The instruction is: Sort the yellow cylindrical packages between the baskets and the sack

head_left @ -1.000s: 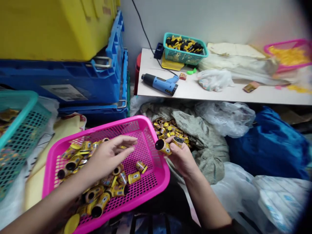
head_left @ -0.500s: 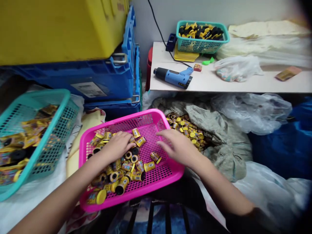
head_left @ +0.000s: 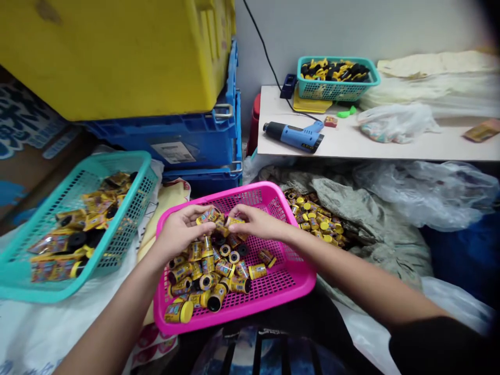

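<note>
A pink plastic basket (head_left: 287, 268) rests on my lap, holding many small yellow cylinders (head_left: 205, 263) with printed labels; some show black ends with a hole, others yellow caps. Over its far side, my left hand (head_left: 180, 229) is closed with thumb and fingers around a printed yellow cylinder (head_left: 209, 214). My right hand (head_left: 255, 222) faces it from the right, thumb and fingertips pinching another yellow cylinder (head_left: 233, 222). The two hands are close together just above the pile. Fingers partly cover both held pieces.
At left stands a teal basket (head_left: 142, 179) of wrapped yellow and black pieces. Blue crates (head_left: 195, 140) and a yellow bin (head_left: 148, 57) rise behind. A heat gun (head_left: 295, 135) lies on the white table (head_left: 347, 143). An open sack (head_left: 375, 229) holds more cylinders (head_left: 320, 221).
Both hands have come together over the basket's far side, and each now grips a cylinder. The right hand was open before and has moved left. The view has shifted, too.
</note>
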{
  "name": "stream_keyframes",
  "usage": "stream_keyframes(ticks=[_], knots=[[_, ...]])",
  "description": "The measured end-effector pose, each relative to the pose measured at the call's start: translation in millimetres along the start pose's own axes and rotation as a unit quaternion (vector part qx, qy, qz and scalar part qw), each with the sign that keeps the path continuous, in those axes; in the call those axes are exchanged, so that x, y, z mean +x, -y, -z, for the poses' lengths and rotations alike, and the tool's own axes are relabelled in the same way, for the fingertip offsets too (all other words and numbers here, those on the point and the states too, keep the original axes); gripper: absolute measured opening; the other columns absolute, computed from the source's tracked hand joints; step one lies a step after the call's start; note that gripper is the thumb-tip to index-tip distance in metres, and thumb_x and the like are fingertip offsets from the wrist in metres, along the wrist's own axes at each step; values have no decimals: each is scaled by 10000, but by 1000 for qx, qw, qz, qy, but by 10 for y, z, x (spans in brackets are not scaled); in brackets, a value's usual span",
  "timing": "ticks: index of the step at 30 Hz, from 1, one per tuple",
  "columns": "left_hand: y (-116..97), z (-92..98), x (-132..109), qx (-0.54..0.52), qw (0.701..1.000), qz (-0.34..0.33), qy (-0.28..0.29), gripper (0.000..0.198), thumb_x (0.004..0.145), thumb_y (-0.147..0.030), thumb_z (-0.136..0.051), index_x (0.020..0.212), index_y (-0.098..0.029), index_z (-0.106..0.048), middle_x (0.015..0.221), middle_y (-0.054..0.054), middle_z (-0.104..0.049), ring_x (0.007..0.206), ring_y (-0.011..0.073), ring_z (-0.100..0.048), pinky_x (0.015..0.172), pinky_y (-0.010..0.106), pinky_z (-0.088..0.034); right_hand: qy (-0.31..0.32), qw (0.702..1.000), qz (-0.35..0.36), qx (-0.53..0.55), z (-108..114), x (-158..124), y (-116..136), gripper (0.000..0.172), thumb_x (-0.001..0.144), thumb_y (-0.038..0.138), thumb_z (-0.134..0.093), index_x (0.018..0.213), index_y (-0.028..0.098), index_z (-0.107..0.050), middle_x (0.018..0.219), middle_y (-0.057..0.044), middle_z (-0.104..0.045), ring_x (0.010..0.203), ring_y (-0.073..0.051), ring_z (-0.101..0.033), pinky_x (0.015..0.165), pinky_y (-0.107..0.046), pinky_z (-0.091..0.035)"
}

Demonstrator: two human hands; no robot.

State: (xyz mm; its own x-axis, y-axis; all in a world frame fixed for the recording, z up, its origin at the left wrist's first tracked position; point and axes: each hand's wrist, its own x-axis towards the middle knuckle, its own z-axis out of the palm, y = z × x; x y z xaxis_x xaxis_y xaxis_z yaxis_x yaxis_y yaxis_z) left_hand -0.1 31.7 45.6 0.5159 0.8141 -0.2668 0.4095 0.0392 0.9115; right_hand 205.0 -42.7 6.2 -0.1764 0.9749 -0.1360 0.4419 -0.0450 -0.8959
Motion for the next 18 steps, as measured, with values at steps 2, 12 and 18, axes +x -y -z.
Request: stream_keyframes(ticks=[2,12,18], knots=[[-78,-25,-41,-13,1000,-25,8,460,584,-384,-831,932,-187,-604,945,62,-730,801,210,-699,729,332,-580,-16,996,56,65,118,-290,25,318,987,314,-548,1258,151,-581,1186,-40,-591,1100,-114,-579,1017,-276,-474],[-884,-1231,297,37,956,-183,227,586,739,-290,-778,1273,-135,-593,1221,124,-683,1051,241,-679,927,388,-543,-485,871,-74,-17,790,-1784,-477,547,859,601,-617,1150,137,-605,972,-78,-612,782,-139,-595,656,-219,-491],[-1052,-1331,503,297,871,-303,248,420,884,-243,-631,1293,-150,-610,1335,95,-630,1229,230,-578,1071,366,-424,-375,861,-221,-262,1061,-2047,-993,653,792,550,-598,1247,82,-603,1155,-169,-580,1088,-319,-556,988,-504,-431]])
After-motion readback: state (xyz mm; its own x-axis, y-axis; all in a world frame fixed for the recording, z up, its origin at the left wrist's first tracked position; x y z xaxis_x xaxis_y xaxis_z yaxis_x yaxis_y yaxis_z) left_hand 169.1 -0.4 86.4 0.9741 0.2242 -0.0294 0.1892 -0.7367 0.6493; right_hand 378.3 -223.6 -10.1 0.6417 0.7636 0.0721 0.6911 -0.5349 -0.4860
